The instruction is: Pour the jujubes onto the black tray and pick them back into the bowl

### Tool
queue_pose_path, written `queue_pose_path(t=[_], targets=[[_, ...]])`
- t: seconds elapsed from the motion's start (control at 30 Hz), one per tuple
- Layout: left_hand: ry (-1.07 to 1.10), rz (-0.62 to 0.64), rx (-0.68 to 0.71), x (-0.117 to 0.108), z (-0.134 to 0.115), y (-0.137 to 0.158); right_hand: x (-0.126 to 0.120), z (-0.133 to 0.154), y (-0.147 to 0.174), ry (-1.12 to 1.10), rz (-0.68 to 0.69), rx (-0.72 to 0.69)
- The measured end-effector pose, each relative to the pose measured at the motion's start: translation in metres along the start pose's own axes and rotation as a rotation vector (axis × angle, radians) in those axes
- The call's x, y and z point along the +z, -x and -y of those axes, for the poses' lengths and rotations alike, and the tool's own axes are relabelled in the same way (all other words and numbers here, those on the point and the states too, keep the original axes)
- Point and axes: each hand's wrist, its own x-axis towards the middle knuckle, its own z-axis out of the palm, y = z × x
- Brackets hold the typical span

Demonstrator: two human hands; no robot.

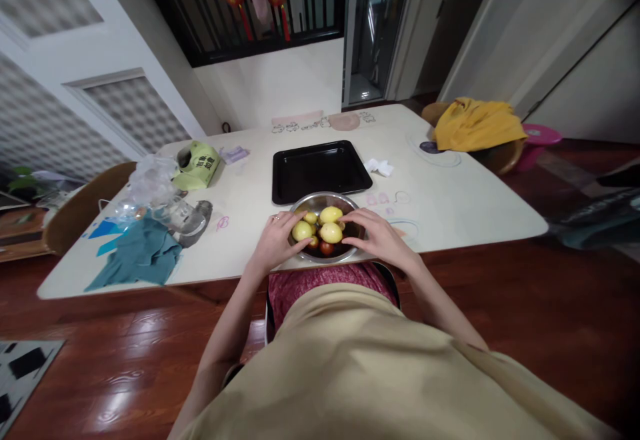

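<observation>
Head view showed a metal bowl point(325, 259) at the near edge of the white table point(245, 193), holding yellow fruits point(331, 233) and small reddish ones point(327, 247). The left hand point(280, 239) reached over its left rim, thumb and fingers parted around the leftmost yellow fruit; whether they gripped it, I could not tell. The right hand point(377, 233) came over the right rim, thumb and fingers wide apart with nothing visibly grasped. Just beyond the bowl lay a black tray point(320, 168); a teal cloth point(143, 253) lay at left.
</observation>
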Motion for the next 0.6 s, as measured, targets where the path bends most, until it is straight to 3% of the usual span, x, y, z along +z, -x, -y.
queue_pose_path(t=[0.07, 0.23, 0.6], targets=[[0.060, 0.005, -0.003, -0.001, 0.002, 0.000, 0.002, 0.001, 0.000, -0.002, 0.005, 0.007], [0.137, -0.119, -0.040, 0.006, 0.006, -0.006, 0.007, 0.002, -0.001, -0.007, 0.004, 0.007], [0.314, -0.006, -0.089, 0.010, 0.008, -0.013, 0.007, -0.001, -0.001, 0.025, -0.067, -0.025]])
